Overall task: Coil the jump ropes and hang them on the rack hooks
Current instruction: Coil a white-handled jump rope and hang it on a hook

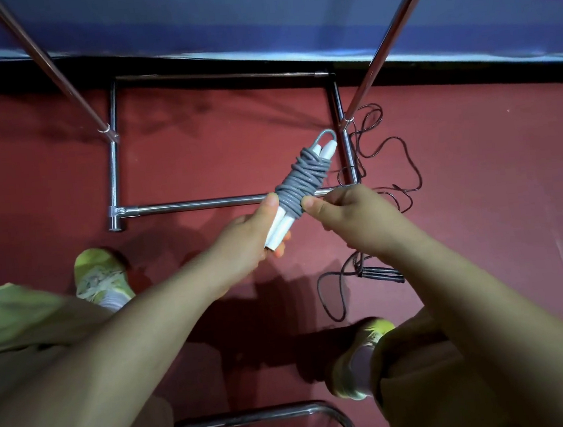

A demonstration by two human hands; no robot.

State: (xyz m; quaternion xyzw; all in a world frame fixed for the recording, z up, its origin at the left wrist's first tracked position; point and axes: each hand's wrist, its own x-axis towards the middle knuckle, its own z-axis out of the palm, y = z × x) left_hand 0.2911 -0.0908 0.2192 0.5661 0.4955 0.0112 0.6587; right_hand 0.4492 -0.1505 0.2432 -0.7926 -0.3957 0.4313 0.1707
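Grey cord jump rope [299, 184], wound around paired white handles: gripped by left hand [251, 237], coils pinched by right hand [349, 213], above chrome tube rack [203, 204].

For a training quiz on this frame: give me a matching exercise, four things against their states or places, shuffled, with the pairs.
Things:
1. grey rope
2. black rope
3. left hand
4. right hand

States:
A. lies loose on the red floor
B. holds the white handles at their near end
C. wound around the white handles
D. pinches the grey coil

Pairs: 1-C, 2-A, 3-B, 4-D
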